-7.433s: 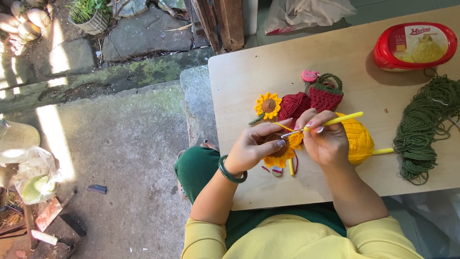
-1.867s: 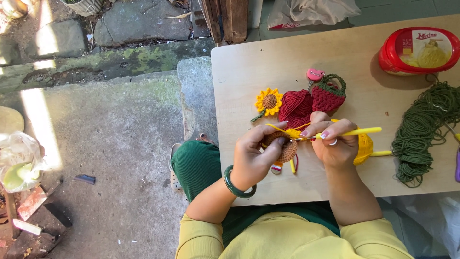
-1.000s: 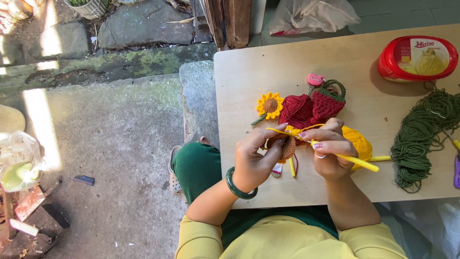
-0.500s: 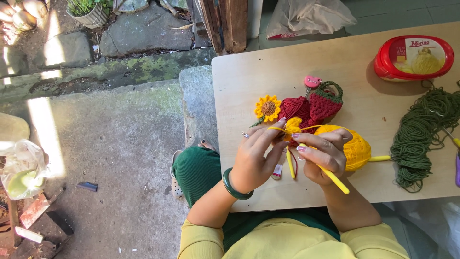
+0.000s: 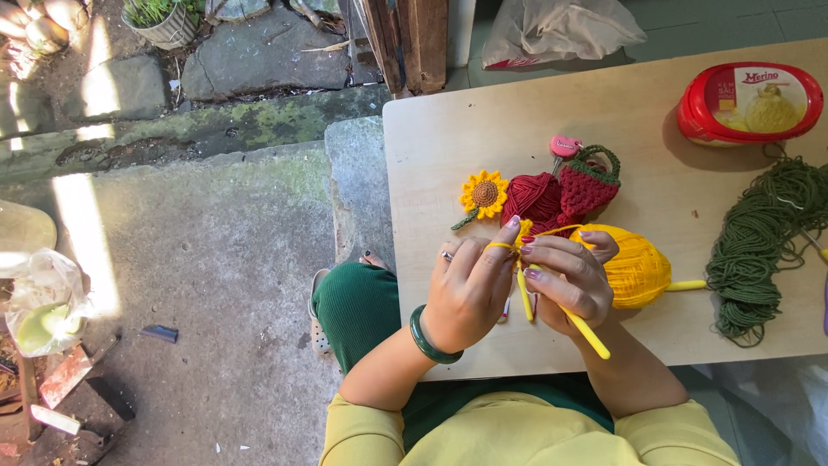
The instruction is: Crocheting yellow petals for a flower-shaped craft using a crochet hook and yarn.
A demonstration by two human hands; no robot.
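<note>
On a pale wooden tabletop [image 5: 621, 112] above a stone floor [image 5: 190, 259] outdoors lie one yellow yarn ball [image 5: 636, 269], one green skein [image 5: 763, 246] and one red tub [image 5: 749, 102], while the left hand [image 5: 470, 289] pinches yellow yarn and the right hand [image 5: 571, 283] grips one yellow crochet hook [image 5: 588, 332] at the near edge.

- Yellow crochet hook [image 5: 580, 324]: a slim plastic stick, slanted, its tail end pointing down and to the right, its working end up between the fingers.
- Yellow yarn strand [image 5: 498, 246]: looped over a fingertip, running rightward to the ball.
- Yellow yarn ball [image 5: 636, 269]: oval, tightly wound, lying on the worktop [image 5: 621, 121] just beside the red crocheted pieces.
</note>
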